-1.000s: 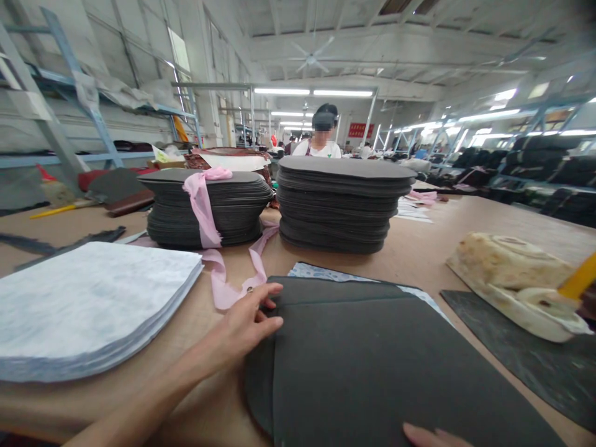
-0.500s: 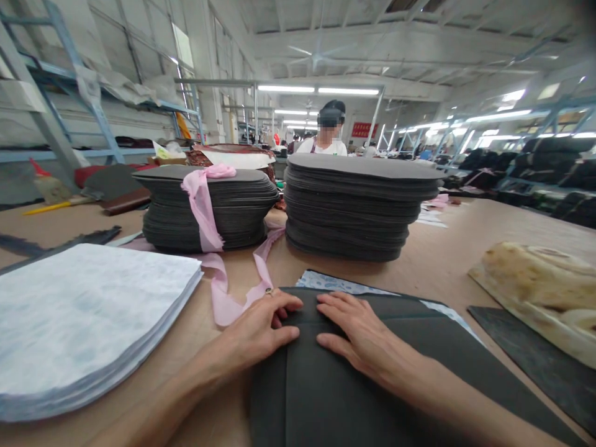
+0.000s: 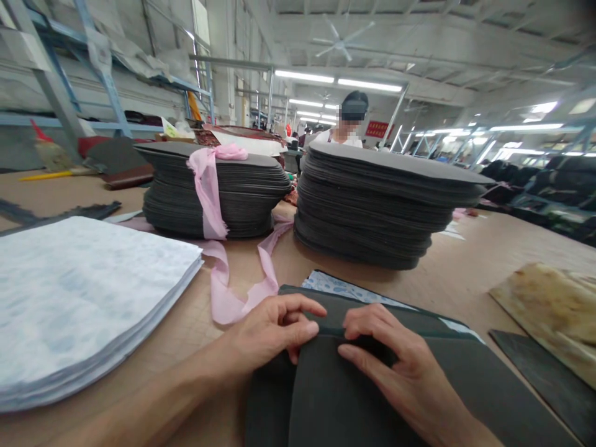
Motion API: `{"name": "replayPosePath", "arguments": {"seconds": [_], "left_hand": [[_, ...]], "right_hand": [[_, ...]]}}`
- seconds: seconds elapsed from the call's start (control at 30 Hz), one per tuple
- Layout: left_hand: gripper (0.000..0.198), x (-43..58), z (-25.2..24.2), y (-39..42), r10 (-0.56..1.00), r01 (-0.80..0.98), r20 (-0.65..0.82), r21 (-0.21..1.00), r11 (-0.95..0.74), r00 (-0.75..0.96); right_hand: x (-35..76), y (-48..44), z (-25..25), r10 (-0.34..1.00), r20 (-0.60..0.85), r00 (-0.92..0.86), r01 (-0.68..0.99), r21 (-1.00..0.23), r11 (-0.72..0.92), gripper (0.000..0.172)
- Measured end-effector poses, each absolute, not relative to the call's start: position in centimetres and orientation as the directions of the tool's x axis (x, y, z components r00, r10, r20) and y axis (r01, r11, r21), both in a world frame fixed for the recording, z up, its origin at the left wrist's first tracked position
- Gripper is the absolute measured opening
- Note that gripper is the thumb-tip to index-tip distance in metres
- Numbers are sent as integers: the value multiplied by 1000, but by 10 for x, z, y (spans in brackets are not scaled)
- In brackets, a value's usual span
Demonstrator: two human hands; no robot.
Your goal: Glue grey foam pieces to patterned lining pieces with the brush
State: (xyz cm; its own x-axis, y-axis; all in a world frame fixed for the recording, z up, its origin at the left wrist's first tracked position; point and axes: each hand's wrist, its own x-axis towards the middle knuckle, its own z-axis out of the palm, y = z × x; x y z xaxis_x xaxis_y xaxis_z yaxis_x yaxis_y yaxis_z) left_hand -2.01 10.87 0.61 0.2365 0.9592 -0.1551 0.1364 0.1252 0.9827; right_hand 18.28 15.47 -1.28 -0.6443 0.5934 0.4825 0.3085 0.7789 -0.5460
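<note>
Edge work on the upper dark sheet (image 3: pixel 321 403)

The upper dark sheet lies on the near part of the tabletop (image 3: pixel 470 261), right of the white stack (image 3: pixel 93 298) and nearer than the tall dark stack (image 3: pixel 367 211). The lower dark sheet (image 3: pixel 269 403) shows along its left and far sides, and a blue-patterned sheet (image 3: pixel 335 287) juts out beyond.

The left hand (image 3: pixel 272 326) is at the far-left corner, thumb and index finger nearly parallel. The right hand (image 3: pixel 400 357) is curled just beside it, with thumb and fingers apart over the far edge. Whether either pinches the material cannot be told.

The step in hand looks like adjusting or separating that edge. The next move probably calls for a sure grip on one layer only, without dragging the one beneath.

Half a second ago the right hand lay flatter, fingers extended; now its fingers are bent, and the left hand appears farther right.
</note>
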Motion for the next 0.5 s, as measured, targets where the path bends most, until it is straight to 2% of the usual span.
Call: {"name": "replayPosePath", "arguments": {"seconds": [0.13,0.23,0.33,0.47,0.5], "left_hand": [[37,-19,4,107,940,-60,-199,973,224,277],[33,-20,3,107,944,-43,-181,979,200,276],[31,-21,3,107,943,33,-173,985,171,283],[26,-17,6,106,950,30,-159,987,157,270],[27,-15,7,105,950,2,-154,987,159,272]], "right_hand": [[185,156,-9,489,592,-641,279,-413,867,9],[187,153,0,344,676,-652,199,-285,938,9],[188,148,5,208,687,-696,110,-185,977,11],[185,147,3,229,701,-676,246,-78,966,3],[184,147,2,233,703,-671,273,-58,960,6]]}}
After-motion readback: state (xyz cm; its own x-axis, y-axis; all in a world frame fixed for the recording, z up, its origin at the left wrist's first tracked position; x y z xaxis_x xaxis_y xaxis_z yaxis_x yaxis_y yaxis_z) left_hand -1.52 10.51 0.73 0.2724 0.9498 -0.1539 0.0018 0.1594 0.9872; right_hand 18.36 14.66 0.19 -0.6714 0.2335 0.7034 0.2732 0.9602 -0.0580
